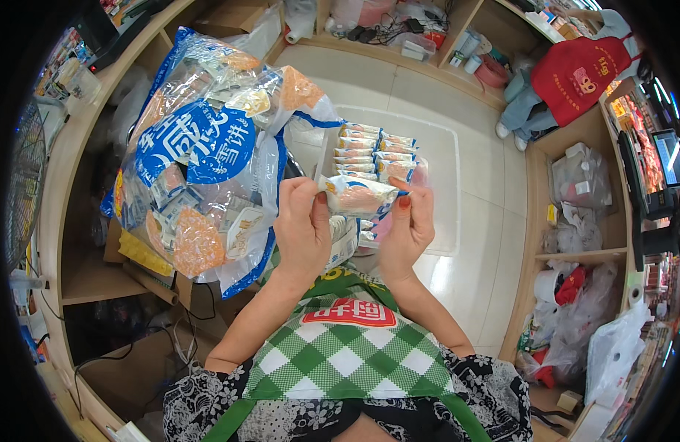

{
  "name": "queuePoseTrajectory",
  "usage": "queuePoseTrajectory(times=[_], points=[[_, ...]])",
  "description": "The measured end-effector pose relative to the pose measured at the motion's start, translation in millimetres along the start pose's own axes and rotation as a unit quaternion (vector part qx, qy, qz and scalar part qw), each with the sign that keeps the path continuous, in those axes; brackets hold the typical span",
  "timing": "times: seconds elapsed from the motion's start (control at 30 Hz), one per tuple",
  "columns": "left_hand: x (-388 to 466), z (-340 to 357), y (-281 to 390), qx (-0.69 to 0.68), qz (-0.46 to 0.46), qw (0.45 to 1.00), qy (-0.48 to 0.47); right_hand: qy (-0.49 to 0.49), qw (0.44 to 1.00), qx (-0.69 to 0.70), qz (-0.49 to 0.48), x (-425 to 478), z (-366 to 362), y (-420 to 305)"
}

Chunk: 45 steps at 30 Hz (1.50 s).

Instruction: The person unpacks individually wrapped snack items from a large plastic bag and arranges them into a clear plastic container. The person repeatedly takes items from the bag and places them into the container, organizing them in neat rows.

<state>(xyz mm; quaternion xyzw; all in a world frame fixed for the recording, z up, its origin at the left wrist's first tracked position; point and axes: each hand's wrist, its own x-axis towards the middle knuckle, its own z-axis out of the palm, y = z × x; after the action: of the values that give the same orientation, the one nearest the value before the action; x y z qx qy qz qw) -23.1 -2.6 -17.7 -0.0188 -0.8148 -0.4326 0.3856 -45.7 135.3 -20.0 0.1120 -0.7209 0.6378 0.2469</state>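
Between my two hands I hold one wrapped rice cracker packet (359,195), pinched at its two ends. My left hand (302,229) grips the left end, and my right hand (407,229) has the right end between thumb and fingers. Beyond them a clear plastic bin (455,182) holds two rows of similar small packets (355,152) set close together. To the left of my hands, a large opened snack bag (196,154), clear with blue printing, contains more of the small packets. Part of the bin's near side is hidden by my hands and the held packet.
Wooden shelving (583,255) on the right holds plastic bags. A cabinet (91,288) on the left has cables and cardboard. At the back, a shelf holds tangled black cords (381,26). A person in a red apron (580,80) stands at the upper right on the tiled floor (483,221).
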Motion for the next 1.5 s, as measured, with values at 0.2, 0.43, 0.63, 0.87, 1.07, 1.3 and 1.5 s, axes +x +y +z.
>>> queuePoseTrajectory(times=[0.2,0.43,0.63,0.87,1.07,1.3,1.5], points=[[-6,-1,-4,0.025,-0.004,1.0,-0.004,0.058,0.992,0.101,0.043,-6,13,5],[-10,3,-6,0.038,-0.017,0.999,0.005,0.064,0.991,0.102,0.05,-4,14,11],[-16,2,0,-0.014,-0.049,0.999,0.002,0.025,0.992,0.098,0.073,10,12,20],[-13,7,2,-0.191,-0.224,0.955,-0.023,0.037,0.992,0.074,0.095,16,7,10],[-23,7,-15,0.003,-0.069,0.998,-0.012,-0.003,0.984,-0.124,0.132,28,2,24],[-9,19,-10,-0.07,-0.124,0.984,-0.108,-0.112,0.958,0.145,0.222,24,-12,39],[1,9,-26,-0.215,-0.198,0.956,-0.021,-0.102,0.934,0.189,0.285,20,-43,65]])
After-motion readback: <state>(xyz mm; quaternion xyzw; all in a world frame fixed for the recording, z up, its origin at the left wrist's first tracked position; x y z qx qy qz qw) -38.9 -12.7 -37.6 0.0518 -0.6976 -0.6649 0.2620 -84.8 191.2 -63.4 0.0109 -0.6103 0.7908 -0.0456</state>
